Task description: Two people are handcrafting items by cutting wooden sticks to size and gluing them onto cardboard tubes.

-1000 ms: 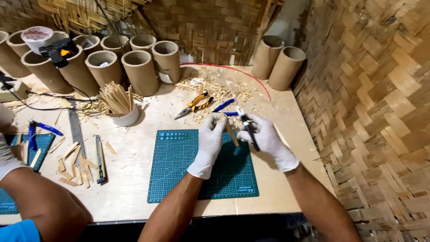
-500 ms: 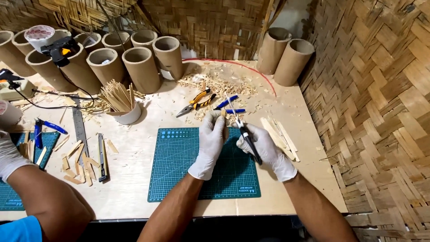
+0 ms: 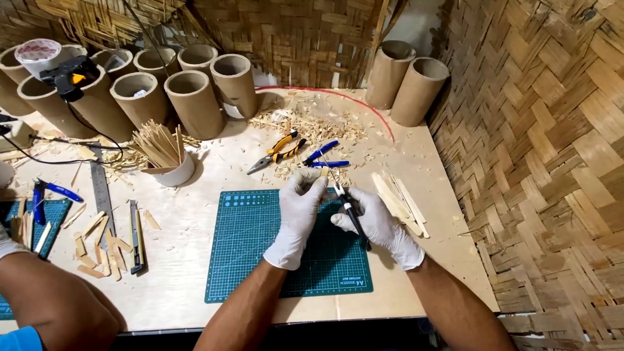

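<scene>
**White gloves at the green mat**

White-gloved left hand (image 3: 299, 218) pinches a small pale wooden piece (image 3: 324, 173), half hidden by fingertips. Right hand (image 3: 377, 224) grips a slim black-handled craft knife (image 3: 351, 211), blade up against it, above the gridded green cutting mat (image 3: 260, 260) on the sawdusty plywood tabletop (image 3: 195, 286).

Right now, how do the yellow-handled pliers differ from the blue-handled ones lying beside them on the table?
The yellow-handled pliers have yellow and black grips and long, narrow jaws pointing lower left; the blue-handled pliers have plain blue grips, and their jaws are hidden behind the left hand. The yellow pair's handles lie nearly closed; the blue pair's are splayed wide. Both lie untouched among the wood shavings beyond the cutting mat.
</scene>
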